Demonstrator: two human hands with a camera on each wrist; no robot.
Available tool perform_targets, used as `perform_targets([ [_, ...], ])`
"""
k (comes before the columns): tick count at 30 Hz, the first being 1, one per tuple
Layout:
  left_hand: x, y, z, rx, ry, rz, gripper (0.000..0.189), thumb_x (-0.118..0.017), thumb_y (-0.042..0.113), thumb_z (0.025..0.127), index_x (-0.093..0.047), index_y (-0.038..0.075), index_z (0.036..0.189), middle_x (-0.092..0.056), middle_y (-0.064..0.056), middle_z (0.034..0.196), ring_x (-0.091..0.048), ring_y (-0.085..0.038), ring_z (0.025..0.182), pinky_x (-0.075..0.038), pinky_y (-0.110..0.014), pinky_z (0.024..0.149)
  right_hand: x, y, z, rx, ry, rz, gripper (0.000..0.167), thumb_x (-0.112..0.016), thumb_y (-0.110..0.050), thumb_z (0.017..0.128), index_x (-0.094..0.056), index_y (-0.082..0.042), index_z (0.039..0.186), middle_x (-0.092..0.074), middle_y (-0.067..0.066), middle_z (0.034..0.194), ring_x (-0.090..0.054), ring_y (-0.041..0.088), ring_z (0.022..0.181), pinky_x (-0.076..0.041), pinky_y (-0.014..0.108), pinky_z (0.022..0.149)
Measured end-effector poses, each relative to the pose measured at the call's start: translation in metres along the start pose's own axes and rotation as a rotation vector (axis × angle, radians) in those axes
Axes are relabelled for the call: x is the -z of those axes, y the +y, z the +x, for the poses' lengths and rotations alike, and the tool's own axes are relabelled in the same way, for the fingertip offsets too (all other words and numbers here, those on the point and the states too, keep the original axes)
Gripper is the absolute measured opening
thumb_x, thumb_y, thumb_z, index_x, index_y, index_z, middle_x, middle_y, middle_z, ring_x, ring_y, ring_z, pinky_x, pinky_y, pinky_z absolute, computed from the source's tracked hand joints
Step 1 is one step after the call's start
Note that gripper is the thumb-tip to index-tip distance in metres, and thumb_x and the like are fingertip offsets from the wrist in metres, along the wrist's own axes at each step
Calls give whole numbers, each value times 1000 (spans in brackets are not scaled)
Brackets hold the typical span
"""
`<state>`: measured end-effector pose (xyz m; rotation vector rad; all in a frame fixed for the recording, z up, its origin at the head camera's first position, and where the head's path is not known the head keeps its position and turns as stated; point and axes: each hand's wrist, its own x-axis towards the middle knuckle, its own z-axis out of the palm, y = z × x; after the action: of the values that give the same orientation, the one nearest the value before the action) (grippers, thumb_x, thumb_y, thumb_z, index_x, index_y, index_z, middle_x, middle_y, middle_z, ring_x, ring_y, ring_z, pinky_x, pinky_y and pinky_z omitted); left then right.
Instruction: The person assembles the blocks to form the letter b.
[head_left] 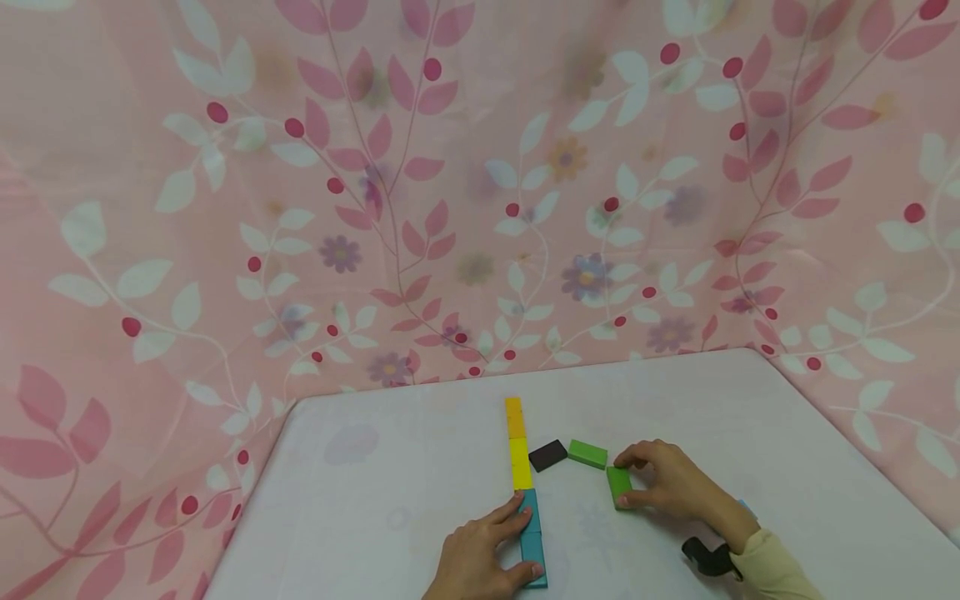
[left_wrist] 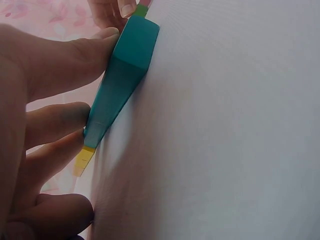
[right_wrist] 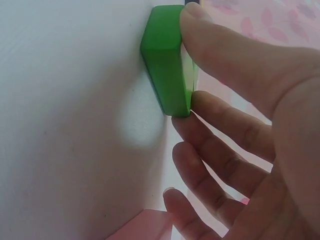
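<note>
Two teal blocks point(head_left: 532, 547) lie end to end at the near end of a straight row. My left hand point(head_left: 480, 546) rests on them, thumb on the nearer block and fingertips by the far end of the other. Beyond them the row continues with a yellow block point(head_left: 520, 463) and an orange-yellow block point(head_left: 513, 417). My right hand point(head_left: 671, 483) pinches a green block point(head_left: 618, 489) between thumb and fingers at its two ends. In the right wrist view this green block point(right_wrist: 165, 60) sits close on the white surface, the other fingers loosely bent beside it.
A black block point(head_left: 548, 456) slants off the row's right side, followed by another green block point(head_left: 587, 454). A pink block point(right_wrist: 145, 225) shows at the bottom of the right wrist view. Floral fabric point(head_left: 480, 183) hangs behind the white table point(head_left: 345, 500).
</note>
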<state>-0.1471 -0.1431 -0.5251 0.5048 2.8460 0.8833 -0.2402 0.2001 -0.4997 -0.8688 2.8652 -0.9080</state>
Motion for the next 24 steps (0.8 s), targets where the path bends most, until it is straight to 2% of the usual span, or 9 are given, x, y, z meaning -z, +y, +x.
perform_targets([
  [13,1,0,0,-2,-5,-9,69,-79,62,86,-66,29,146,-55,14,158,-64,-25,137,-60,-55,94,-3,2,1,67,48,12,49,-92,-45,81,-75,-16,116,-76,-7,112,-67,18,99,-55,37,87],
  [24,0,0,-1,-10,4,-15,70,-80,62,86,-67,28,145,-56,13,157,-65,-25,136,-61,-52,94,-3,5,0,80,17,71,50,-90,-43,84,-73,-13,119,-75,-4,115,-68,15,99,-58,34,86],
])
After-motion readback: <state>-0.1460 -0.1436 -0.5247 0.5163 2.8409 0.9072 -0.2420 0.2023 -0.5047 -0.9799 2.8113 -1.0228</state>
